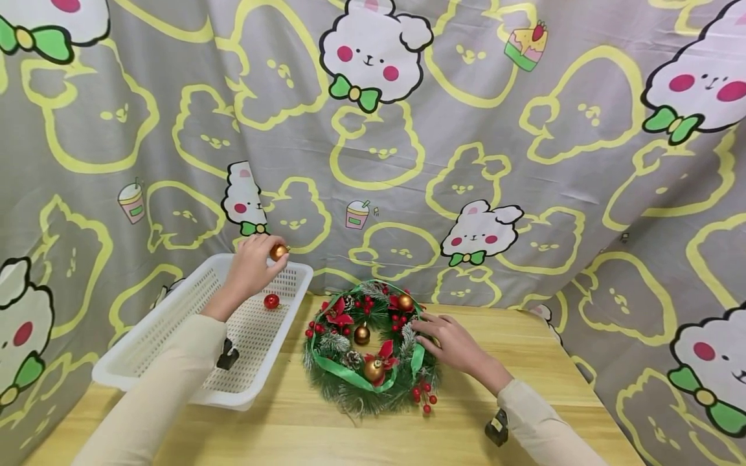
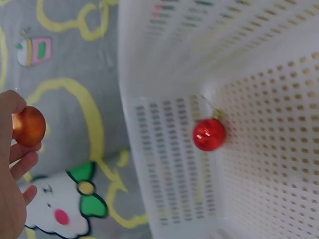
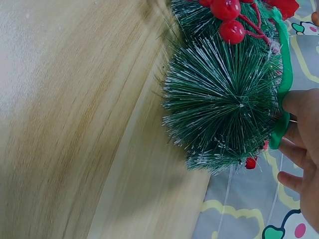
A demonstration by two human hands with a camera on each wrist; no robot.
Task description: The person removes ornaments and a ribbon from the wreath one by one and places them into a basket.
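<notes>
My left hand [image 1: 253, 262] holds a shiny orange-gold bauble [image 1: 278, 252] in its fingers, above the far end of a white perforated basket [image 1: 256, 391]. In the left wrist view the bauble [image 2: 30, 126] sits at the fingertips. A red bauble [image 1: 271, 301] lies inside the basket. On the table, a green wreath [image 1: 332, 385] carries red berries, red flowers, pine cones, gold baubles and a green ribbon [image 1: 350, 377]. My right hand [image 1: 451, 343] touches the wreath's right side with outstretched fingers; in the right wrist view, its thumb and fingertips meet the ribbon [image 3: 285, 74].
A small black object [image 1: 227, 355] shows at the left wrist and another [image 1: 497, 427] by the right wrist. The wooden table [image 1: 524, 343] extends right of the wreath. A grey cartoon-print curtain [image 1: 384, 213] hangs behind and along both sides.
</notes>
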